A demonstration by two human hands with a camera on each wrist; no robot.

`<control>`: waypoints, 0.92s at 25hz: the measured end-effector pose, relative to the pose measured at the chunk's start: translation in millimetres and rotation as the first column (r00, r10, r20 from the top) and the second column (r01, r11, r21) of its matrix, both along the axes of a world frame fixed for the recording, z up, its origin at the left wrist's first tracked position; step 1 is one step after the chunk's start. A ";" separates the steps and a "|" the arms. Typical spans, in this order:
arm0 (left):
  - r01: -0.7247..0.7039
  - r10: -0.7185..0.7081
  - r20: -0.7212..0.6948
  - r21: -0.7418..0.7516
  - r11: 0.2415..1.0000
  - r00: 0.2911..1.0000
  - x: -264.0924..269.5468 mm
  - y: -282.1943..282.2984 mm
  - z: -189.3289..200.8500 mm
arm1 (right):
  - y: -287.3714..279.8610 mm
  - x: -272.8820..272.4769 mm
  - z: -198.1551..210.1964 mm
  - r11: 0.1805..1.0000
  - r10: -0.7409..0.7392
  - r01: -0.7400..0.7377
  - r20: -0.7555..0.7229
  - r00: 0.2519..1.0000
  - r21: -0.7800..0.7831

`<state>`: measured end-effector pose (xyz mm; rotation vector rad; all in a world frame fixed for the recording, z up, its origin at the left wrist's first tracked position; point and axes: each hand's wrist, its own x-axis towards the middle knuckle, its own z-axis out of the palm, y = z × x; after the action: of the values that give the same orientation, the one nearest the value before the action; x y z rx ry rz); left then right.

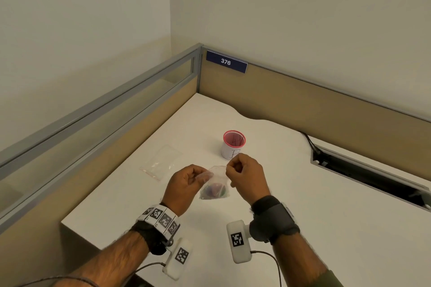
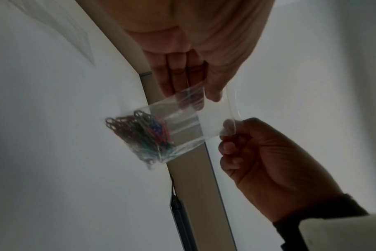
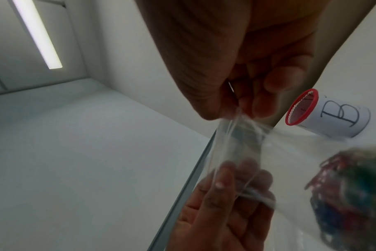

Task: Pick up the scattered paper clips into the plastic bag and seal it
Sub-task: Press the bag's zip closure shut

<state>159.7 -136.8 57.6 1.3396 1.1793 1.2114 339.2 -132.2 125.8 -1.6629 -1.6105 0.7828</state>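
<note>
Both forearms reach forward over the white table (image 1: pixel 303 193), wrists raised. Left hand (image 1: pixel 184 185) pinches the left top corner of the plastic bag (image 1: pixel 215 184) between thumb and fingers; right hand (image 1: pixel 247 178), fingers curled, pinches the right corner. Bag hangs between them above the table, colored paper clips (image 2: pixel 140 135) bunched at its bottom. Beyond stands a red-rimmed cup (image 1: pixel 233 144).

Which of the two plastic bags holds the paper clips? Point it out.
The bag held up between both hands, with coloured paper clips bunched at its bottom. The other bag lies flat on the desk to the left, apparently empty.
</note>
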 end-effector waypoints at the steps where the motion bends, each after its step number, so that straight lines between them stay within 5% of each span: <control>1: 0.007 -0.007 0.000 0.024 1.000 1.000 -2.9 3.8 2.8 | 0.0 -0.6 0.7 1.000 -0.002 0.002 -0.036 0.999 -0.003; 10: 0.170 -0.172 0.012 0.114 0.979 0.985 -46.5 37.7 38.9 | -14.3 -37.4 -19.5 0.996 -0.092 0.090 -0.141 0.986 -0.016; 14: 0.172 -0.178 0.079 0.080 0.982 0.981 -58.5 33.5 38.0 | -22.2 -49.4 -17.5 0.981 -0.172 0.191 -0.352 0.920 0.019; 17: 0.143 -0.153 0.120 0.088 0.986 0.981 -57.6 31.1 39.2 | -23.0 -42.8 -17.3 0.997 -0.073 0.068 -0.410 0.909 -0.027; 23: 0.029 -0.040 0.148 0.081 0.996 0.988 -26.8 21.8 50.7 | -16.9 -36.5 -31.8 0.961 0.098 -0.169 -0.299 0.949 -0.219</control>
<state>132.9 -115.0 108.3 1.2971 1.0074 1.3213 302.7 -149.2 93.9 -1.5265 -1.4790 1.2735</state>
